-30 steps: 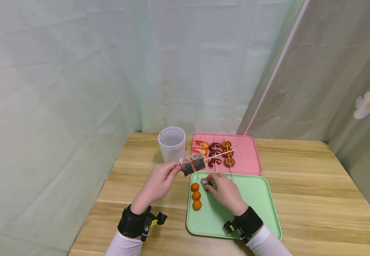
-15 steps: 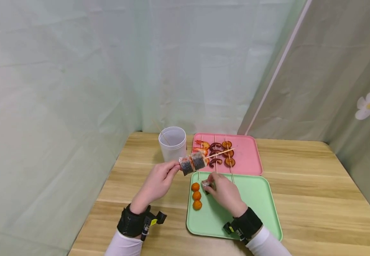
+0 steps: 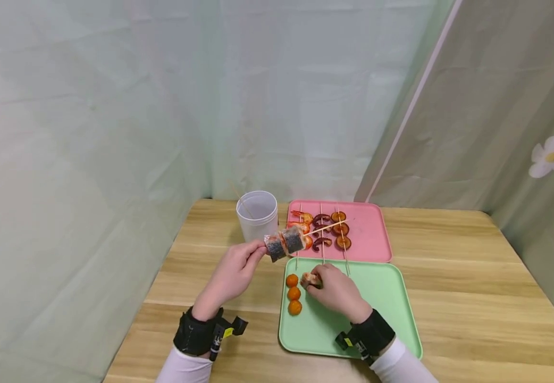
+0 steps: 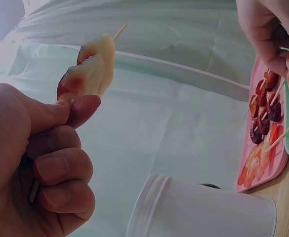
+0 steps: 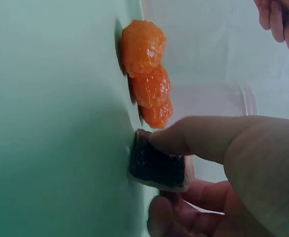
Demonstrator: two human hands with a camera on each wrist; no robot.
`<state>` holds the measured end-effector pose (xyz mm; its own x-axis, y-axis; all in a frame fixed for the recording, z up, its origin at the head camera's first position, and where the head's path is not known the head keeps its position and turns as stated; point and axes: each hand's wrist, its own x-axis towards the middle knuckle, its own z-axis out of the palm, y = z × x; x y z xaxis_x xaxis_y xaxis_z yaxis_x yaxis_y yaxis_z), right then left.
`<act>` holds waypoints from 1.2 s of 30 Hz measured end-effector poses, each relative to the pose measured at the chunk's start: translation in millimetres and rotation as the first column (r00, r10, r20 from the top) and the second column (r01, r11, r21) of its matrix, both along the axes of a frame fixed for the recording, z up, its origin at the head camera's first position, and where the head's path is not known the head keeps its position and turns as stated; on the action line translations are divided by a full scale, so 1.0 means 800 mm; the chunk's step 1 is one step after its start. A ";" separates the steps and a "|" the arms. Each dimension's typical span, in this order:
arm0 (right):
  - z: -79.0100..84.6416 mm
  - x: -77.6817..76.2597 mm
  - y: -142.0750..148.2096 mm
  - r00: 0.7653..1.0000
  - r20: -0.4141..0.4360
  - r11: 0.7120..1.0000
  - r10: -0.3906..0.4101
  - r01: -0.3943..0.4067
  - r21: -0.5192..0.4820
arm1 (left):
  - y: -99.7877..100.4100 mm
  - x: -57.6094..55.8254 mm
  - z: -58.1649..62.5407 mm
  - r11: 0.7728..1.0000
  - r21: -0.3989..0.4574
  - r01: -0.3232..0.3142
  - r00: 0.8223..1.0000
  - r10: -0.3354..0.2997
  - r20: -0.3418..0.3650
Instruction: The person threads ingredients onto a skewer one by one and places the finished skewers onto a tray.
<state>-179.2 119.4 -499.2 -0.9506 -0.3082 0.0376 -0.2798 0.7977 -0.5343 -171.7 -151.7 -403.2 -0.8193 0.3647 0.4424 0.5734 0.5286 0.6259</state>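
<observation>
In the head view my left hand [image 3: 231,271] grips a wooden skewer [image 3: 327,227] by its near end. Two fish chunks [image 3: 284,243] with grey skin are threaded on it, and its bare point slants up to the right. Over the green tray [image 3: 377,324], my right hand [image 3: 336,290] pinches a loose fish chunk [image 3: 309,279] between thumb and fingers. The right wrist view has this chunk's dark skin [image 5: 156,163] facing the camera, low by the tray surface; whether it touches is unclear. Just left of it, several orange balls [image 3: 293,293] lie in a row.
Behind the green tray, a pink tray [image 3: 372,234] bears skewers of shrimp [image 3: 302,216], dark curled pieces [image 3: 322,242] and round brown slices [image 3: 343,242]. A white bucket [image 3: 258,221] with a stick [image 3: 244,205] in it stands behind the left hand. Curtains [image 3: 305,106] hang behind the table [image 3: 468,276].
My right fingers have turned the loose fish chunk, so its pale reddish side now faces up. The left hand and its skewer have shifted very slightly left.
</observation>
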 end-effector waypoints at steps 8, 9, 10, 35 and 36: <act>0.029 -0.008 0.026 0.985 0.169 0.947 0.023 0.032 -0.319 | -0.002 -0.002 0.002 1.000 -0.017 0.002 1.000 -0.003 -0.019; 0.036 -0.008 0.031 0.980 0.196 0.915 0.028 0.054 -0.400 | -0.002 -0.001 0.002 1.000 -0.018 0.004 1.000 -0.005 -0.020; 0.044 -0.009 0.036 0.976 0.216 0.872 0.037 0.075 -0.485 | -0.002 -0.001 0.002 1.000 -0.018 0.007 1.000 -0.007 -0.020; 0.083 0.001 0.079 0.969 0.158 0.255 0.191 0.106 -0.961 | 0.006 0.010 -0.015 0.995 -0.021 0.098 0.995 -0.099 -0.021; 0.083 0.000 0.078 0.970 0.157 0.263 0.186 0.105 -0.959 | 0.006 0.009 -0.015 0.995 -0.019 0.100 0.995 -0.100 -0.026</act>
<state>-179.4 182.1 -432.6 -0.9626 -0.2223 0.1548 -0.0699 -0.3483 -0.9348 -164.7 -146.7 -415.1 -0.7664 0.4521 0.4563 0.6402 0.4790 0.6006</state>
